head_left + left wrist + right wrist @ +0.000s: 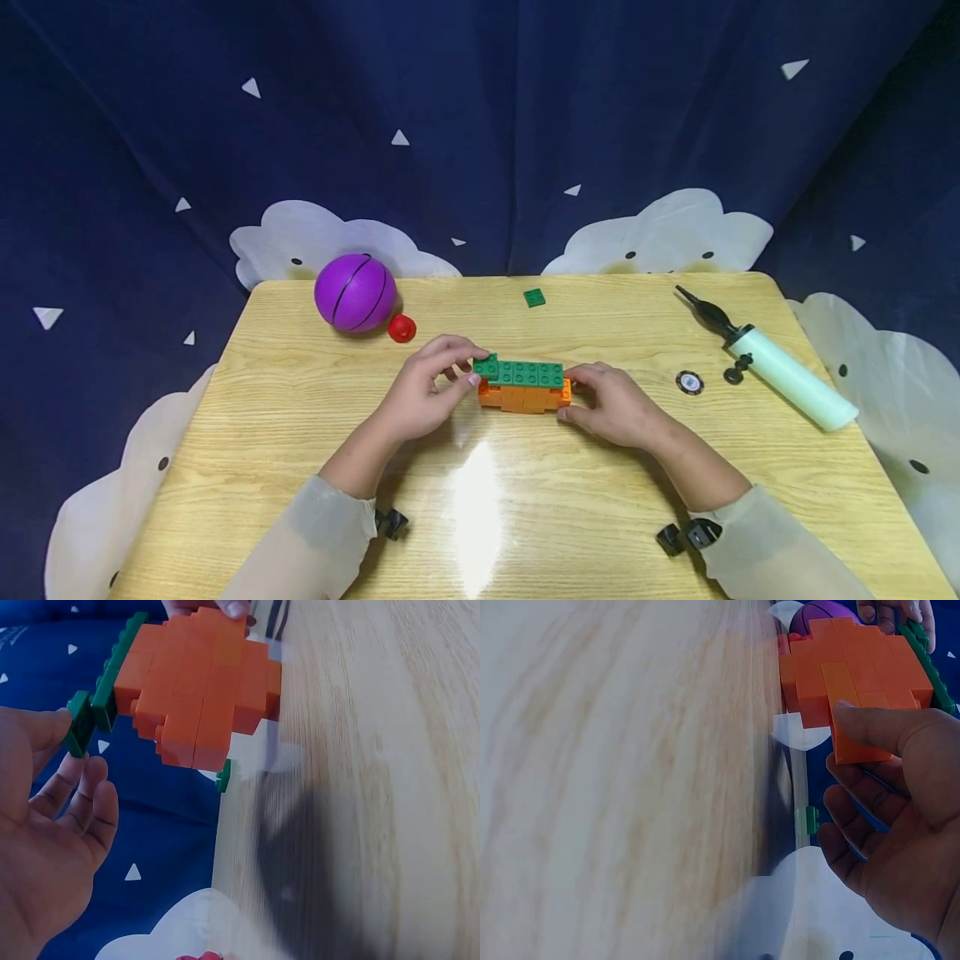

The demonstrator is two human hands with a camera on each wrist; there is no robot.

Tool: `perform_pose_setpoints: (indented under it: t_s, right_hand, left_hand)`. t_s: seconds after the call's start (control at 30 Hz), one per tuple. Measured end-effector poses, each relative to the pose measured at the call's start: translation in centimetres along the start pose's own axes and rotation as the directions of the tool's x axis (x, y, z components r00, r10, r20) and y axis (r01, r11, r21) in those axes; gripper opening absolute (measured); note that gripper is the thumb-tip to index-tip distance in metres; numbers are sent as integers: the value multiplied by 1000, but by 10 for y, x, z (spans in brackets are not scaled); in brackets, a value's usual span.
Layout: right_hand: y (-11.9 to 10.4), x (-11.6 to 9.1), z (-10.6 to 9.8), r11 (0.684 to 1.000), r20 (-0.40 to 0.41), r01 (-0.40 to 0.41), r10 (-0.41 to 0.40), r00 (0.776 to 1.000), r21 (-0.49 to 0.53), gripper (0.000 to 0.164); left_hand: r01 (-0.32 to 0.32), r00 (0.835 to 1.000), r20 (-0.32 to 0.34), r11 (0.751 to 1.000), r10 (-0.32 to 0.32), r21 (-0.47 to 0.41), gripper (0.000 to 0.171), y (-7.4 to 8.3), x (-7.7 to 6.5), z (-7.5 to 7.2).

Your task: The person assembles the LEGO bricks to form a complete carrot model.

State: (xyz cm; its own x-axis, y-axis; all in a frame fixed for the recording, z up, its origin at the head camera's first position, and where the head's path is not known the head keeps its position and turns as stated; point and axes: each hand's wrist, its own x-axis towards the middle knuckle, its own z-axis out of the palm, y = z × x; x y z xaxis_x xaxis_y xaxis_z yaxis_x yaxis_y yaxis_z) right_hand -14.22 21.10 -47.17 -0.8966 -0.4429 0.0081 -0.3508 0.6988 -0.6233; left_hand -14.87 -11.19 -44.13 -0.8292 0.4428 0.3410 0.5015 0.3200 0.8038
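An orange brick build (pixel 522 400) with stepped sides stands upright on the table, and a row of green studded bricks (pixel 531 375) runs along its top. My left hand (pixel 426 387) pinches a small green brick (pixel 79 724) between thumb and fingertip. In the head view that brick overlaps the left end of the green row; in the left wrist view it sits close above it, slightly tilted. At the other end, my right hand (pixel 613 407) grips a protruding orange brick (pixel 855 739) of the build, thumb on the near face and fingers behind.
Behind the build lies another small green brick (pixel 534 297). A purple ball (pixel 356 292) and a little red hat (pixel 402 328) are at the back left. On the right are a poker chip (pixel 690 382), a small black piece (pixel 738 369) and a hand pump (pixel 787 375).
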Motion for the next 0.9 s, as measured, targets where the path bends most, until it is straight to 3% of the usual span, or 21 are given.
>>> perform_pose_setpoints:
  t_s: [0.43,0.7,0.9]
  right_hand:
    - [2,1,1,1000,-1,0,0,1000,-3,52]
    - [0,0,1,1000,-4,-7,7,1000,12,49]
    - [1,0,1,1000,-5,2,-2,1000,2,48]
  left_hand:
    - [12,999,30,999,-10,-49,29,0,1,5]
    - [12,1000,18,1000,-12,2,29,2,5,10]
    - [24,999,32,1000,-24,-8,30,3,9,12]
